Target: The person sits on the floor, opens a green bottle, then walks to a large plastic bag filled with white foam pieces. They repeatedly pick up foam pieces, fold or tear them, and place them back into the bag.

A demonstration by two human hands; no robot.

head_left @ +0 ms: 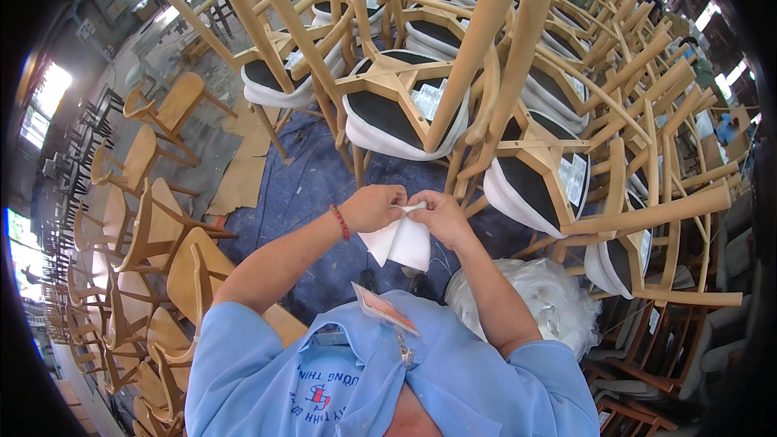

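Observation:
In front of my body, a thin white sheet (411, 247), foam or paper, hangs down in two flaps. My left hand (375, 209), with a red bead bracelet at its wrist, pinches the sheet's top edge. Close beside it, my right hand (441, 217) pinches the same edge, thumb and fingers pressed together. The edge looks folded or gathered between the fingertips. Just beyond my hands, an upturned wooden chair (380, 113) shows a black seat underside, a white rim and legs pointing up.
Many more upturned chairs (538, 182) are stacked ahead and right. At my right lies a heap of clear plastic wrap (538, 299). Upright wooden chairs (174, 105) line the left. Blue sheeting (283, 162) covers the floor, with brown cardboard (241, 170) at its left edge.

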